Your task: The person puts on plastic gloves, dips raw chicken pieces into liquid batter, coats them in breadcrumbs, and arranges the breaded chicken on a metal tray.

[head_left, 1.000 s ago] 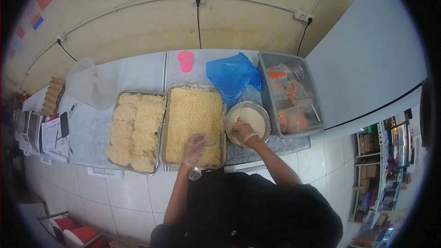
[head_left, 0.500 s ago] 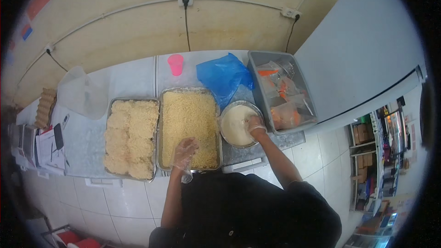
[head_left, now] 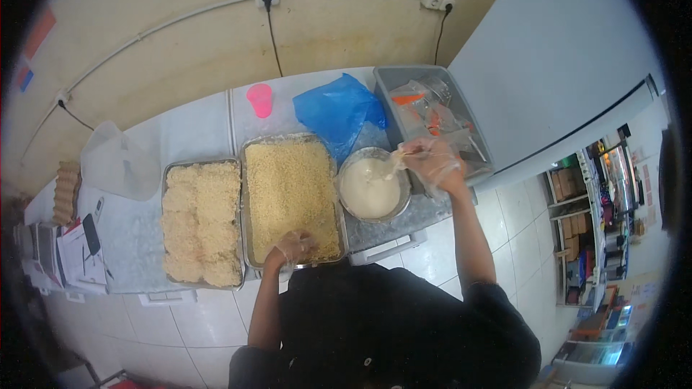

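My right hand, in a clear plastic glove, pinches a limp piece of batter-coated food at the right rim of a round metal bowl. White batter lies in the bowl; what is under the coating on the piece cannot be made out. My left hand, gloved as well, is at the near end of a metal tray spread with pale yellow crumbs. Its fingers look loosely apart and hold nothing that I can see. Left of it, another tray carries several crumb-coated pieces packed together.
Behind the bowl lies a blue plastic bag, with a pink cup to its left. A grey bin of plastic packages stands by a tall white appliance. Farther left are a clear bag, egg cartons and papers.
My right hand has risen out of the bowl toward its right rim, bringing up a batter-coated piece. My left hand has shifted slightly at the crumb tray's near end. The whole view has shifted a little.
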Motion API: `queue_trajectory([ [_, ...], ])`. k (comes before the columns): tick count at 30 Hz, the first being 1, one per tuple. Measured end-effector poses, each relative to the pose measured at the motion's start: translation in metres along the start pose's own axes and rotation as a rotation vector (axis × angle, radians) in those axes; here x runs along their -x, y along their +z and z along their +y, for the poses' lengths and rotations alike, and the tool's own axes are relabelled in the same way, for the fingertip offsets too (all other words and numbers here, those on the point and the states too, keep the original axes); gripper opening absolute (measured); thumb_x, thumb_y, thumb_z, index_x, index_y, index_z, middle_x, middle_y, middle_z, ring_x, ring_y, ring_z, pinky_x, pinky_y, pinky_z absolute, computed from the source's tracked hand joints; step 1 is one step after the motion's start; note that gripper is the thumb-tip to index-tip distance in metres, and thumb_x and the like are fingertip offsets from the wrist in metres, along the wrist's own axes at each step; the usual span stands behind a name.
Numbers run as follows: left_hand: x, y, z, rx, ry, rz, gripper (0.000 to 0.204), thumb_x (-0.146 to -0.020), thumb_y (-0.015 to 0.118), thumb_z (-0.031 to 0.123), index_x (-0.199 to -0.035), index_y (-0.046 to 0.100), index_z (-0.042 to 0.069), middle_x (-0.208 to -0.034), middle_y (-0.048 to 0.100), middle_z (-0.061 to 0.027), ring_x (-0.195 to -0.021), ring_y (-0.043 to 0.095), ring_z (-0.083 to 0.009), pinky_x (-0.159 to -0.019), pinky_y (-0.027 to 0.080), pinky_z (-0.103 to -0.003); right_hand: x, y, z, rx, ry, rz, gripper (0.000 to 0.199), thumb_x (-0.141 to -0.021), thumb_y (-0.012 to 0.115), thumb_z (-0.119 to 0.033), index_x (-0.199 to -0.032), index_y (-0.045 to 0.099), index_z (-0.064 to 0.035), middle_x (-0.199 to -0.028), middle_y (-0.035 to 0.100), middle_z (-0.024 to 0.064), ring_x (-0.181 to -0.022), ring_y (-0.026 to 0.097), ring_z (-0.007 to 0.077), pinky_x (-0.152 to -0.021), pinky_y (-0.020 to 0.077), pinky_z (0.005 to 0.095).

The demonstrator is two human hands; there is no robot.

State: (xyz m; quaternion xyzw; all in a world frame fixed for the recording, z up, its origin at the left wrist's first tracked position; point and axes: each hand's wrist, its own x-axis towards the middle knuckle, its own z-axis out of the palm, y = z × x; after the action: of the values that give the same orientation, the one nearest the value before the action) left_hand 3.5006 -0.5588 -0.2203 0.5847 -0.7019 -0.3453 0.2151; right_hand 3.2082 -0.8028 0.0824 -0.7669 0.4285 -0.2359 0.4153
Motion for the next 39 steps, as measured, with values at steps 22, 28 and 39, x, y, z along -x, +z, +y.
queue_trajectory([
  [22,-0.001,-0.114,0.049,-0.388,-0.466,0.458,0.059,-0.079,0.069,0.025,-0.13,0.05,0.003,-0.121,0.057,-0.0255,-0.11,0.057,-0.0413,-0.091,0.048,-0.048,-0.028,0.133,-0.022,0.227,-0.381,-0.128,0.017,-0.077,0.07,-0.008,-0.095,0.07,-0.0087,-0.096,0.069,0.0091,-0.089,0.065,0.0267,-0.083,0.0523,0.0361],
  [28,0.018,-0.085,0.03,-0.397,-0.606,0.173,0.079,-0.073,0.071,0.023,-0.14,0.038,-0.002,-0.142,0.041,-0.0253,-0.132,0.038,-0.0383,-0.11,0.034,-0.042,0.022,0.219,0.028,0.285,-0.443,-0.553,0.03,-0.078,0.069,-0.012,-0.108,0.066,-0.0105,-0.112,0.064,0.0117,-0.109,0.059,0.0315,-0.099,0.0454,0.0397],
  [39,-0.027,-0.122,-0.001,-0.488,-0.54,-0.057,0.108,-0.068,0.083,0.036,-0.15,0.024,-0.001,-0.148,0.037,-0.0257,-0.139,0.034,-0.0367,-0.115,0.031,-0.036,-0.046,0.279,0.037,1.137,-0.251,-0.633,0.072,-0.069,0.081,-0.022,-0.13,0.051,0.0009,-0.128,0.058,0.0203,-0.111,0.061,0.0397,-0.093,0.0498,0.0423],
])
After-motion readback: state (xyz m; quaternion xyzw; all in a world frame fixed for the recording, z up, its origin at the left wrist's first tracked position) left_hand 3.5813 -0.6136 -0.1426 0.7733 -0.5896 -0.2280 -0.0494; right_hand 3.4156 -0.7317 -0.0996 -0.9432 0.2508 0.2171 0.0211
